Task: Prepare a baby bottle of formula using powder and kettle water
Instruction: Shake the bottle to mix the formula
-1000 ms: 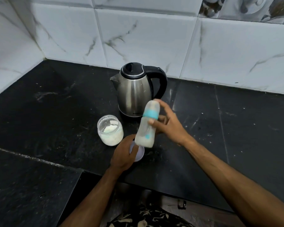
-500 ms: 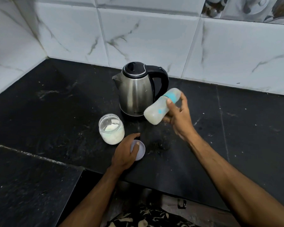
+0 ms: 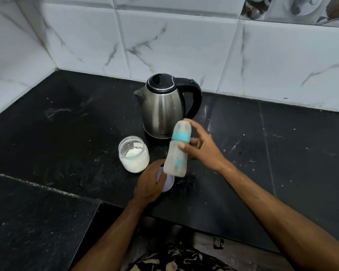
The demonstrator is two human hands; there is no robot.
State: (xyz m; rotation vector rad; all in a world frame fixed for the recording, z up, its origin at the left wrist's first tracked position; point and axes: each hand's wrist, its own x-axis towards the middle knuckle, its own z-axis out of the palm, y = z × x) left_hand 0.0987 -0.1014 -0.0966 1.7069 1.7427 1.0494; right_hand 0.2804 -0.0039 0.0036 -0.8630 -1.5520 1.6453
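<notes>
My right hand grips a capped baby bottle with a teal ring, held nearly upright above the counter, milky inside. My left hand rests on a pale round lid lying on the black counter, just below the bottle. An open glass jar of white powder stands left of the bottle. A steel kettle with a black lid and handle stands behind them.
The black stone counter runs to white marble-look wall tiles at the back and left. Its front edge steps down near my body, with a lower dark slab at front left.
My right hand swung the bottle from upright to tilted sideways near the kettle handle, then back to upright over the lid. My left hand stayed on the lid.
</notes>
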